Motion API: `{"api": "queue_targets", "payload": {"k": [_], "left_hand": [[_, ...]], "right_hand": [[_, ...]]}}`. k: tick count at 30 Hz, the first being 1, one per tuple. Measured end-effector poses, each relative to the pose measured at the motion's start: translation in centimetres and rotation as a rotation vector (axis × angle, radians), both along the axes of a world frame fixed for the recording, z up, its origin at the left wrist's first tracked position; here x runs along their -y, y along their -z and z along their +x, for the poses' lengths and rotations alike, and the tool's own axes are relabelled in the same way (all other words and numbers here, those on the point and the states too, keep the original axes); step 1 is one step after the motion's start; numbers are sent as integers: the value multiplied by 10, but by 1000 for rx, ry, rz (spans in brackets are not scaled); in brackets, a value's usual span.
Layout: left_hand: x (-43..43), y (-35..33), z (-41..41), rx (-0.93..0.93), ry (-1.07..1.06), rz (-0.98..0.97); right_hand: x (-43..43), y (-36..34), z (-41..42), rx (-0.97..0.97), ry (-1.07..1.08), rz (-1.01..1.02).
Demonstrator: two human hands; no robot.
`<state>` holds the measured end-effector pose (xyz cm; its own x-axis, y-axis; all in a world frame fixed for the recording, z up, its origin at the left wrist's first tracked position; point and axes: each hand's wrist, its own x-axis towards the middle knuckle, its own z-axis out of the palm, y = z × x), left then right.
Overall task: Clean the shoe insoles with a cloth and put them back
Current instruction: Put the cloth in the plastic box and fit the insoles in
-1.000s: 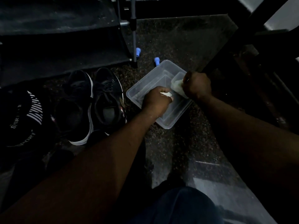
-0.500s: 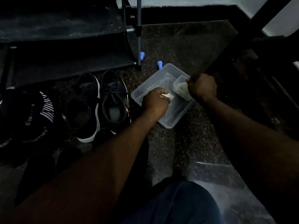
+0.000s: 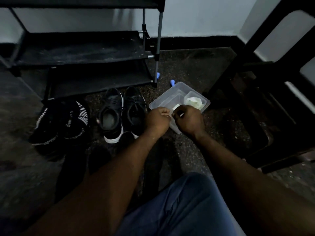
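Observation:
A clear plastic tub (image 3: 163, 99) sits on the dark floor. Over its near edge, my left hand (image 3: 157, 120) and my right hand (image 3: 189, 120) are side by side with curled fingers. Both grip a small white cloth (image 3: 176, 108), of which only a corner shows between them. A small clear cup holding a pale lump (image 3: 194, 101) rests in the tub's right corner. Left of the tub stands a pair of black sneakers (image 3: 122, 113); a grey insole (image 3: 109, 119) shows inside the left one. Dark flat shapes (image 3: 97, 160) lie in front of the shoes, too dim to identify.
A second pair of black shoes with white stripes (image 3: 63, 123) lies further left. A black shoe rack (image 3: 85, 57) stands behind the shoes by the wall. A dark chair frame (image 3: 265, 99) is close on the right. My blue-clad knee (image 3: 180, 206) is at the bottom.
My right hand has let go of the pale cup at the tub's right corner and come left to join my left hand on the cloth. The view has tilted up.

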<state>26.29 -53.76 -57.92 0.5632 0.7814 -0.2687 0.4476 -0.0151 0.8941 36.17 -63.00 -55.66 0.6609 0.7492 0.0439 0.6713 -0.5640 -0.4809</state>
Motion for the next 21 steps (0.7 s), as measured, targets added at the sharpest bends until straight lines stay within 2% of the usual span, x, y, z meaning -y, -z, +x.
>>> {"api": "queue_targets", "payload": {"k": [7,12,21], "left_hand": [[19,-9,-86,-63,-40,126],[27,-6,-162,-194,30,319],[27,-6,-255,-313,90,350]], "right_hand": [[13,-19,-88,-32,-146,-78],[21,-19,-152,-42,-237,-216],[17,-14,-231,-22,-309,-315]]}}
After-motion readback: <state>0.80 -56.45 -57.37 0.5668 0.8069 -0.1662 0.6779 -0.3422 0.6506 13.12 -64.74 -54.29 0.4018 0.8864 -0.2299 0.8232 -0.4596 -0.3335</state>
